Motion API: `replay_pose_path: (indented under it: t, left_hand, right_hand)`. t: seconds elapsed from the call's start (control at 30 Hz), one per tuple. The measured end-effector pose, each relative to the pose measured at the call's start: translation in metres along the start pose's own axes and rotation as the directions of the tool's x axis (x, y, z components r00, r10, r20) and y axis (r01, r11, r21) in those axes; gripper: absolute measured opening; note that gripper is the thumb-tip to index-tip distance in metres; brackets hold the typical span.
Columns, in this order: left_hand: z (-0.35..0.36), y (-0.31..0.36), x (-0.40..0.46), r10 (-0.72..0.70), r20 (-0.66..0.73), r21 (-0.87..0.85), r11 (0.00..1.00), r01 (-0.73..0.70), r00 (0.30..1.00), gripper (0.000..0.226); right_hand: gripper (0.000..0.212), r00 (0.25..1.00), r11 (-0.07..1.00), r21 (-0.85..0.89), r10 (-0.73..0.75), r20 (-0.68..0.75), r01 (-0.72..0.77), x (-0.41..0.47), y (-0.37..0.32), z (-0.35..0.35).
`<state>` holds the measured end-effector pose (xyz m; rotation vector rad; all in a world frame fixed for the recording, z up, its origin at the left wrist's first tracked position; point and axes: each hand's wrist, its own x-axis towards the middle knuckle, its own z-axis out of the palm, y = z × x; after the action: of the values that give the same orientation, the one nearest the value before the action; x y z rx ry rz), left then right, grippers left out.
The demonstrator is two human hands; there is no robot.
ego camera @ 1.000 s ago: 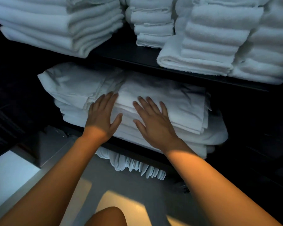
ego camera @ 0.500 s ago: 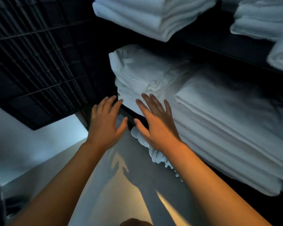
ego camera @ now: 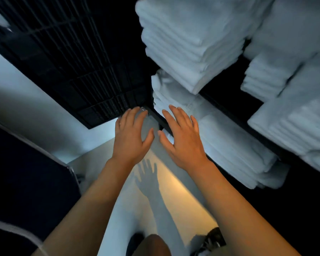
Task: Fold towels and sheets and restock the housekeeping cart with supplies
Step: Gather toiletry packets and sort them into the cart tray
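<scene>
A pile of folded white sheets (ego camera: 229, 145) lies on the lower shelf of the dark cart, running from centre to lower right. Above it, stacks of folded white towels (ego camera: 190, 43) fill the upper shelf, with more towels (ego camera: 294, 74) at the right. My left hand (ego camera: 131, 137) hovers with straight, spread fingers over the floor by the cart's corner, holding nothing. My right hand (ego camera: 183, 141) is also flat and spread, in front of the near edge of the sheet pile; contact cannot be told.
The cart's black ribbed side panel (ego camera: 78, 61) fills the upper left. The dark shelf edge (ego camera: 229, 100) divides towels from sheets. Pale floor (ego camera: 174, 191) lies below my arms. A dark rounded object (ego camera: 26, 182) stands at lower left. My knee and a shoe show at the bottom.
Both hands have come off the sheet pile and drawn back. The view has swung left, so the cart's side panel and floor now show.
</scene>
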<state>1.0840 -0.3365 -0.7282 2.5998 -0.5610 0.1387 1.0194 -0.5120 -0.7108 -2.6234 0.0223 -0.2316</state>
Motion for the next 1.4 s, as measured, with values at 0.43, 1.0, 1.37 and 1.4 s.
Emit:
replay_pose_path:
  t: [0.43,1.0,1.37,1.4]
  left_hand:
    - [-0.308,0.076,0.063,0.107,-0.208,0.094,0.992,-0.089,0.972,0.057]
    - [-0.636,0.148,0.048,0.157,-0.609,0.338,0.938,0.075,0.778,0.055]
    - [-0.766,0.175,-0.072,0.149,-0.790,0.449,0.801,0.396,0.595,0.055]
    - [-0.774,0.177,-0.086,0.143,-0.801,0.450,0.785,0.426,0.582,0.055]
  right_hand:
    - [0.060,0.988,0.994,-0.013,-0.105,-0.111,0.105,0.073,-0.177,-0.236]
    - [0.059,0.715,0.779,-0.030,-0.589,-0.377,0.626,0.160,-0.396,-0.447]
    - [0.057,0.450,0.488,0.035,-0.771,-0.452,0.872,0.143,-0.530,-0.504]
    - [0.058,0.425,0.459,0.040,-0.781,-0.458,0.887,0.139,-0.541,-0.505]
